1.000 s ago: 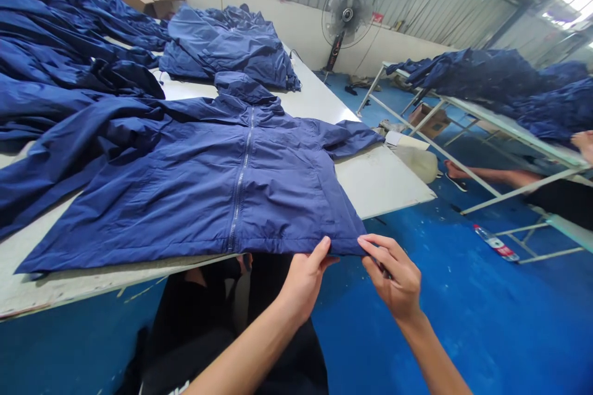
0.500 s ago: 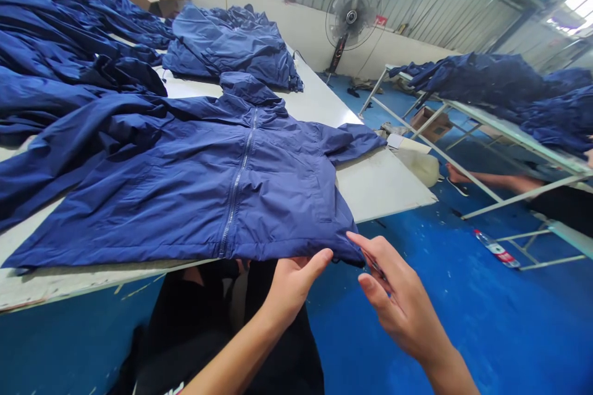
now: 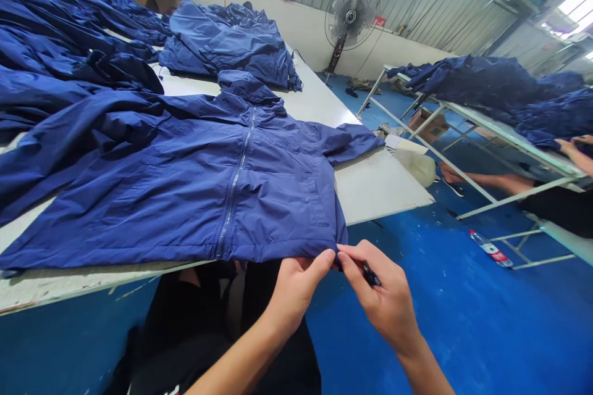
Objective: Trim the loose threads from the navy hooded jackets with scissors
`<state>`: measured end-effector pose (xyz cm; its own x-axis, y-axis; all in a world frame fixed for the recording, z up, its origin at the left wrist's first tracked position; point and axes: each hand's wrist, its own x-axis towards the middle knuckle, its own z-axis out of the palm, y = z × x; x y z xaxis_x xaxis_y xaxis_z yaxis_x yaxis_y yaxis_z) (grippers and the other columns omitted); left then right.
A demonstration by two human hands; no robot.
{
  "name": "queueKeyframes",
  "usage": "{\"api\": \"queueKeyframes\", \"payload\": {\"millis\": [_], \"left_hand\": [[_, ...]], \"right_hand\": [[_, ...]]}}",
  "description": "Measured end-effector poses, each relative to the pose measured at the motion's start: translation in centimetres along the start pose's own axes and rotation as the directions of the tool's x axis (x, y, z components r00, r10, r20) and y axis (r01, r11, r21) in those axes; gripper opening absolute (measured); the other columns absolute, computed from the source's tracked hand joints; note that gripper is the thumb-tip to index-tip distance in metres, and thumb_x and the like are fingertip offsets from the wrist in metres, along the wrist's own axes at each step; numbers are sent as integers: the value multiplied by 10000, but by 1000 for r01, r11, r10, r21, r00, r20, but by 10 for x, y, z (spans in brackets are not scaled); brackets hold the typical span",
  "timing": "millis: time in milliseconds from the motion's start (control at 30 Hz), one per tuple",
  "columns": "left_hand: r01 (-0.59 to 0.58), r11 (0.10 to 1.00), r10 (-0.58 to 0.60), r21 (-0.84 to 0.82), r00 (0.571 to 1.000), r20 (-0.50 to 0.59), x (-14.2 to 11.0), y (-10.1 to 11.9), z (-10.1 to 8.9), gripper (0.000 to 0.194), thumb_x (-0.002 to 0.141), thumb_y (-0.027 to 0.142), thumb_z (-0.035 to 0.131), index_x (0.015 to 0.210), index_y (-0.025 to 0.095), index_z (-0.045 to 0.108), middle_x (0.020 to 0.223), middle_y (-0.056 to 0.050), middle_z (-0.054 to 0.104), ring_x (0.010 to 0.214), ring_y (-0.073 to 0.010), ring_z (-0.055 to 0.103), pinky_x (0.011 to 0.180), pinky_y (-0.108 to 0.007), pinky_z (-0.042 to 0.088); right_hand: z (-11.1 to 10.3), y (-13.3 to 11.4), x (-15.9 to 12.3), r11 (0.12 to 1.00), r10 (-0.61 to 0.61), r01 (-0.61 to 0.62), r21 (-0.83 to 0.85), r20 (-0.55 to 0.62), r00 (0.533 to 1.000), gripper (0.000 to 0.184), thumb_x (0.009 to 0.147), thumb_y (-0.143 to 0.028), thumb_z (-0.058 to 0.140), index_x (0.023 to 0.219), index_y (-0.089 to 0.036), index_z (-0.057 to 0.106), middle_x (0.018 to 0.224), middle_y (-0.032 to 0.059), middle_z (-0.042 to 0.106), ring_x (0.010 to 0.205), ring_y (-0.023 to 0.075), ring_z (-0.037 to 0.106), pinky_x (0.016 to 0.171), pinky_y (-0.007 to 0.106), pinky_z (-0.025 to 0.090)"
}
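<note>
A navy zip-up jacket (image 3: 278,197) lies front up on the white table, its collar away from me and its hem along the near edge. My left hand (image 3: 296,287) grips the hem right of the zip, thumb on top and fingers hidden under the cloth. Close beside it, my right hand (image 3: 377,296) pinches the hem's corner between thumb and forefinger. A small dark object (image 3: 371,276) shows between the curled fingers of my right hand; I cannot make out what it is.
More navy garments (image 3: 231,43) are heaped at the back and left of the white table (image 3: 384,191). A standing fan (image 3: 351,17) is behind. At right, another table (image 3: 509,129) bears garments, with a person seated by it. A bottle (image 3: 491,250) lies on the blue floor.
My right hand has moved left and closed on the hem's corner, which is now drawn in beside my left hand. My left hand keeps its grip.
</note>
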<state>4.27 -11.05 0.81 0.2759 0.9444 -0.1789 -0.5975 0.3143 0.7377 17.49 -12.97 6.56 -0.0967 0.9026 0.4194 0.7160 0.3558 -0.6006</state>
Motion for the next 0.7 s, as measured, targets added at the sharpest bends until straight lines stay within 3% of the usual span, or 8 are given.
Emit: {"api": "queueKeyframes", "payload": {"millis": [100,167,267,333,567,700], "left_hand": [[10,1000,-10,21,1000,-3,0,2,0,293,806,428,741,859,143,780,866,-89,776,830,-229,705,812,-330,540],[8,999,-7,46,1000,-7,0,4,-2,279,805,421,741,848,148,774,825,-75,768,779,-215,695,779,-322,541],[-27,995,29,91,999,-23,1,5,-5,239,802,394,746,828,157,760,794,-48,754,768,-197,679,788,-310,534],[-47,994,51,102,998,-31,1,6,-6,217,798,378,750,812,161,748,784,-36,746,765,-187,668,784,-300,529],[-72,995,73,65,997,-8,2,13,-2,235,771,394,768,825,167,740,808,-42,754,760,-190,667,754,-301,535],[-101,994,101,39,995,17,2,18,1,250,744,410,790,819,174,751,875,-57,776,843,-222,699,827,-324,545]], "right_hand": [[-4,0,-2,999,-13,14,-49,27,1000,159,962,-295,562,1012,-224,695,672,-17,584,541,111,548,499,207,473],[-8,0,-2,995,-12,21,-97,92,996,249,965,-337,547,1156,-226,662,704,-6,592,571,126,577,526,218,503],[-14,-1,1,977,-42,77,-197,177,983,439,1011,-318,380,1424,-217,489,901,68,654,767,183,667,644,267,559],[-17,-1,3,953,-78,131,-273,197,977,477,1016,-261,308,1479,-219,414,985,93,661,828,201,681,673,290,561],[-21,5,9,911,-199,252,-326,189,962,258,996,-278,482,1248,-227,504,1033,86,696,859,204,706,723,297,572],[-21,7,12,907,-240,300,-296,222,945,234,994,-243,498,1226,-225,519,1029,87,670,898,195,695,722,285,577]]}}
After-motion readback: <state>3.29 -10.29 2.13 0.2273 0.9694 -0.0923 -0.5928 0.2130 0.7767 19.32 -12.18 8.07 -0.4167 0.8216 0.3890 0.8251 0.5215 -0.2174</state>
